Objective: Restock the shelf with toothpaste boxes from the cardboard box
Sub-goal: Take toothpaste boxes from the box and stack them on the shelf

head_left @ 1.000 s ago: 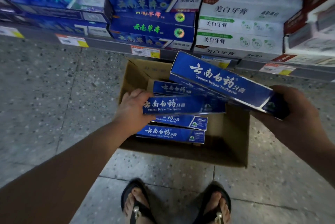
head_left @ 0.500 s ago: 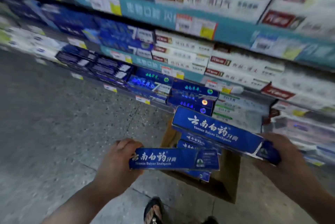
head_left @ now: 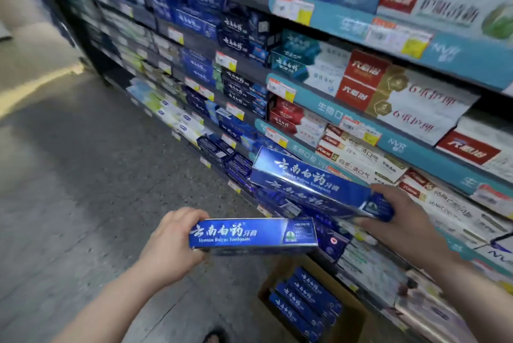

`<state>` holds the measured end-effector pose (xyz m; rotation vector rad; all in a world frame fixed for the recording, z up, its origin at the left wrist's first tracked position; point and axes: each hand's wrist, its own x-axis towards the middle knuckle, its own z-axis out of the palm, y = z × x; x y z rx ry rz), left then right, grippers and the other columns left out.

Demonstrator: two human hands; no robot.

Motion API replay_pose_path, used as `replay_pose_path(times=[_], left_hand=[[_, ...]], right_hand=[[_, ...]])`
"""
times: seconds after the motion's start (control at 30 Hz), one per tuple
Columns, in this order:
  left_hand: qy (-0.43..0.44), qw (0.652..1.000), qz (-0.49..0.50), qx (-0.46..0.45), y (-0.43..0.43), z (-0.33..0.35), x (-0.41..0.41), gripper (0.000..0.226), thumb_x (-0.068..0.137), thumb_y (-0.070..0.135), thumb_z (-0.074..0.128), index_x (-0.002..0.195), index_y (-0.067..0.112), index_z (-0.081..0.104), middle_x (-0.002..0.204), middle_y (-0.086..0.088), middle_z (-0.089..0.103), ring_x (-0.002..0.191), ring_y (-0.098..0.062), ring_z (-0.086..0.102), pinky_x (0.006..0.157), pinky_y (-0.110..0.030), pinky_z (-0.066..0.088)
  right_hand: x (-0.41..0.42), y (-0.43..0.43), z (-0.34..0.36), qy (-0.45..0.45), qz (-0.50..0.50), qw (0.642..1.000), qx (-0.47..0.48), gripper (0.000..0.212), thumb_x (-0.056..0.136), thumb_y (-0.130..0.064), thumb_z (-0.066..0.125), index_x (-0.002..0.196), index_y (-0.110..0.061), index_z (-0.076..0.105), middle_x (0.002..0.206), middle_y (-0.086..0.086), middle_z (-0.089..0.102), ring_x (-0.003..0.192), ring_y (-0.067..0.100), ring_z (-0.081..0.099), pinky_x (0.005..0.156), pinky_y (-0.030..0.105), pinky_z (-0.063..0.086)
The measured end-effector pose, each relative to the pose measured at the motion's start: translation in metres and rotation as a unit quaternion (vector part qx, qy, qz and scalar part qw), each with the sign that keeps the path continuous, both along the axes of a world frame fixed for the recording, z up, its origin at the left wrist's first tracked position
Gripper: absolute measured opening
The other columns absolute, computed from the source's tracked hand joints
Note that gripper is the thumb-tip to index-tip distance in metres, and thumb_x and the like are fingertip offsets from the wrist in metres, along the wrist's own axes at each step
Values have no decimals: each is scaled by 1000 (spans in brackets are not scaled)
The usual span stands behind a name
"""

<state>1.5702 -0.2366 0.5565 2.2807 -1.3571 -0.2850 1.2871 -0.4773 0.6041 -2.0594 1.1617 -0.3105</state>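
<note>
My left hand point(head_left: 169, 242) grips one blue toothpaste box point(head_left: 249, 234) by its left end, level and lifted above the floor. My right hand point(head_left: 399, 220) holds a stack of blue toothpaste boxes point(head_left: 308, 178) by the right end, tilted up to the left, close to the lower shelves. The cardboard box point(head_left: 352, 323) stands on the floor below, at the foot of the shelf, with several blue toothpaste boxes point(head_left: 302, 301) lying in it. The shelf unit point(head_left: 349, 23) rises on the right, packed with toothpaste boxes.
Teal price strips point(head_left: 333, 109) and yellow tags run along the shelf fronts. Grey speckled floor point(head_left: 83, 176) stretches to the left as an aisle. My sandalled foot point(head_left: 213, 335) shows at the bottom edge beside the carton.
Both hands have risen from the carton with their boxes. My view has swung up from the floor to the upper shelves, and the carton now lies low at the bottom.
</note>
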Motion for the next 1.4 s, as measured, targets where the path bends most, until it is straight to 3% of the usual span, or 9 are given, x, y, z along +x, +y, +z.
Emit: replay_pose_path(times=[0.27,0.33,0.43,0.57,0.7,0.83,1.13,1.3,1.4], left_hand=[[40,998,37,-14,45,81,114,49,39,47,55,85,61,44,85,18,56,85,-14,54,73,-29,44],[41,998,53,-16,52,96,153,42,38,47,54,78,53,48,87,19,56,88,-11,53,72,-21,41],[39,998,55,-15,63,118,219,40,40,42,57,77,51,49,87,19,56,88,-5,51,73,-15,40],[34,999,42,-4,69,145,305,40,35,48,53,74,49,46,90,19,55,90,-7,52,79,-21,43],[45,998,36,-8,55,168,370,43,40,40,64,77,47,42,93,17,53,95,-13,51,85,-30,44],[66,997,27,-17,28,175,416,42,45,34,67,78,45,45,97,14,53,94,-8,53,86,-29,46],[74,997,18,-35,-75,195,530,51,35,48,61,84,41,50,99,9,57,95,-9,54,86,-29,46],[74,996,21,-34,-128,213,585,54,35,48,60,88,39,52,99,11,58,94,-6,54,85,-25,45],[84,996,18,-40,-153,217,611,49,42,35,69,88,36,54,97,9,58,89,-6,55,78,-18,44]], right_hand=[[135,16,96,-5,81,996,-35,46,65,-20,79,98,-32,49,95,-1,63,81,14,61,71,28,46],[176,22,111,-11,85,995,-50,47,64,-19,80,93,-38,49,98,-3,63,84,13,61,77,28,48],[242,31,127,-32,86,994,-64,51,63,-16,81,90,-45,49,100,-2,64,78,8,61,66,9,43],[323,38,142,-38,60,995,-69,49,63,-17,82,96,-36,51,104,2,64,84,27,62,65,25,44],[384,30,158,-31,48,994,-91,46,62,-21,82,93,-36,51,92,3,64,73,15,57,63,17,41],[430,14,178,-30,33,994,-102,47,64,-23,81,100,-31,52,89,-3,62,73,12,57,62,28,40],[540,-84,202,-77,26,985,-150,45,64,-21,81,100,-29,56,97,-3,63,82,15,56,69,25,35],[599,-145,218,-87,40,980,-173,44,62,-20,82,94,-32,54,95,0,65,73,-1,56,66,1,37],[630,-176,223,-99,24,980,-169,44,62,-23,82,98,-29,57,98,3,64,79,11,56,68,14,39]])
